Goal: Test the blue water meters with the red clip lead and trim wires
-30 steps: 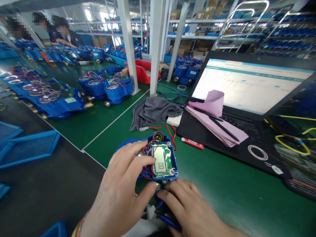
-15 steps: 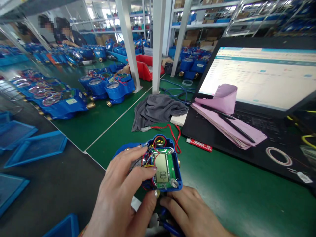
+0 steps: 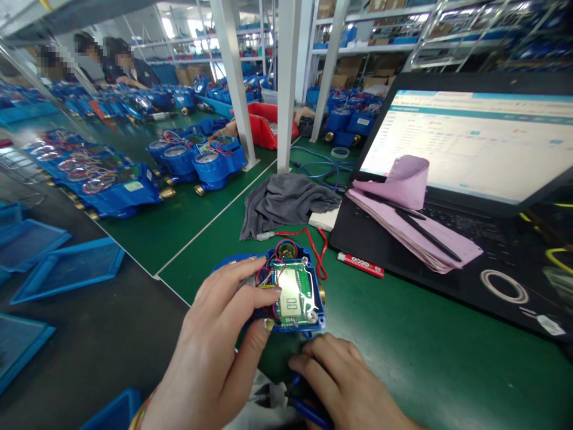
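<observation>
A blue water meter (image 3: 320, 319) with its housing uncovered sits on the green bench in front of me. Inside it show a green circuit board (image 3: 307, 283), a small display (image 3: 290, 292) and thin coloured wires. My left hand (image 3: 219, 328) is wrapped over the meter's left side, fingertips on the wires and beside the display, thumb at the near edge. Just below the meter, at the bench's near side, my right hand (image 3: 338, 376) is closed round blue-handled pliers (image 3: 308, 412). Their metal jaws point left, apart from the meter.
Beyond the meter lie a grey cloth (image 3: 286, 200), a red wire (image 3: 320, 254) and a red-and-white tube (image 3: 360, 264). A laptop (image 3: 470, 155) bearing pink papers (image 3: 416, 230) stands right. More blue meters (image 3: 119, 185) line the left bench. Metal posts (image 3: 286, 89) rise behind. Several people sit far left.
The meter has shifted slightly up and left with my left hand and tilted, opening a gap from my right hand. My right hand with the pliers stays nearly in place.
</observation>
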{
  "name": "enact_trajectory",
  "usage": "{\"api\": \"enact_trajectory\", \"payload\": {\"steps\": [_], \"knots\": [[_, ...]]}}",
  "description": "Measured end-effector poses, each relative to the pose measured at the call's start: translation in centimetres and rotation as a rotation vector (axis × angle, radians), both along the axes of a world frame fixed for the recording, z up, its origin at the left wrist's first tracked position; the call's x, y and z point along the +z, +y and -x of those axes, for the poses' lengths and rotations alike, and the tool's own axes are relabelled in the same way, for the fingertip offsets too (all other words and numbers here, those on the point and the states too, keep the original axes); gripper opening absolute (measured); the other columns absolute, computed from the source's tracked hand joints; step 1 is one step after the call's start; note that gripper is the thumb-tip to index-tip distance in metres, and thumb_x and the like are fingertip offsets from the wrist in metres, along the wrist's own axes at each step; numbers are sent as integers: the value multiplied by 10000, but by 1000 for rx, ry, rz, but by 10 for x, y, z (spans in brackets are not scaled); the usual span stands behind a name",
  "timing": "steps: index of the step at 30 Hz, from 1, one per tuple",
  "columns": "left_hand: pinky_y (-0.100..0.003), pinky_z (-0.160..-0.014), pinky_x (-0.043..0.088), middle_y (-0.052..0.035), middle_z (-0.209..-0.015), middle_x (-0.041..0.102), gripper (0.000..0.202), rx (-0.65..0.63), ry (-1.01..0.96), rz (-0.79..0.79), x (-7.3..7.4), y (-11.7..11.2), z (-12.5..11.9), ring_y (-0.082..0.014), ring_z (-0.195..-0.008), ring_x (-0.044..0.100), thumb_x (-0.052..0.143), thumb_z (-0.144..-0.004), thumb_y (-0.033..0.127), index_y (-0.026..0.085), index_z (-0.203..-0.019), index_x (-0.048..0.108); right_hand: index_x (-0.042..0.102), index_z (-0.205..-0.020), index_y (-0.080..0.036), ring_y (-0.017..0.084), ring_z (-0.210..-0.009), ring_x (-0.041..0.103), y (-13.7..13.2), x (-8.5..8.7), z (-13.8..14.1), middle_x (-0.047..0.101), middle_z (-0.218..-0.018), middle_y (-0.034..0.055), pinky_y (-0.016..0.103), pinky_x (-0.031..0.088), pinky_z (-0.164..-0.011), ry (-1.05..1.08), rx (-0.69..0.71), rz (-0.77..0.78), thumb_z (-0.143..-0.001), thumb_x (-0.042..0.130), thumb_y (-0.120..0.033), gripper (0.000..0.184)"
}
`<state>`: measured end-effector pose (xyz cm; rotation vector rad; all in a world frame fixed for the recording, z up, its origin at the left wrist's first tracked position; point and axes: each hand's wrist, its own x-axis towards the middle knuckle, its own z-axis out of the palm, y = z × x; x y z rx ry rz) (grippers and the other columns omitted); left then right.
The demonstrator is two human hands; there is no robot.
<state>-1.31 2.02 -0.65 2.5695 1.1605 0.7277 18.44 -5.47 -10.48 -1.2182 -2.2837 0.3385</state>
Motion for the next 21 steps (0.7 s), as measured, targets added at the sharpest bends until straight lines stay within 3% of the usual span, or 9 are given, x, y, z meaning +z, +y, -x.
{"api": "enact_trajectory", "payload": {"steps": [4, 8, 10, 12, 15, 21], "knots": [[-356, -1040, 351, -33, -1318, 456, 283, 2, -18, -47, 0, 7, -2, -178, -1253, 408, 413, -888, 106, 252, -1109, 510, 531, -1177, -208, 199, -853, 569, 2, 20, -11, 604, -954, 56, 302, 473, -714, 27, -18, -23, -771, 569, -193, 408], [-411, -993, 404, -58, -1259, 524, 230, -21, -24, -64, 5, 13, -6, -215, -1193, 479, 399, -914, 206, 235, -1104, 526, 522, -1175, -172, 207, -890, 544, 10, 56, -31, 553, -1003, 95, 320, 438, -749, -61, -135, -273, -818, 528, -156, 358], [-465, -960, 430, -91, -1227, 552, 259, -26, -23, -63, 7, 17, -9, -271, -1169, 503, 515, -868, 355, 211, -1083, 537, 539, -1143, -167, 212, -895, 533, 16, 72, -38, 535, -1015, 101, 331, 417, -759, -135, -219, -378, -842, 539, -183, 301], [-512, -934, 443, -117, -1202, 571, 418, 7, -13, -87, 7, 21, -13, -319, -1148, 519, 678, -739, 436, 197, -1057, 550, 553, -1123, -169, 221, -882, 531, 22, 82, -40, 534, -1007, 103, 345, 400, -748, -195, -278, -448, -859, 548, -227, 270], [-533, -901, 459, -125, -1166, 597, 497, 56, -6, -132, 5, 25, -17, -330, -1103, 553, 788, -635, 405, 195, -1025, 564, 567, -1119, -178, 231, -875, 542, 30, 87, -39, 559, -988, 102, 358, 381, -740, -248, -320, -509, -874, 549, -261, 259], [-502, -877, 480, -113, -1116, 623, 448, 69, -34, -161, 4, 27, -23, -312, -1079, 575, 781, -657, 420, 193, -982, 572, 603, -1102, -198, 244, -864, 568, 35, 88, -36, 604, -982, 98, 365, 362, -738, -323, -363, -563, -869, 563, -274, 249]]}}
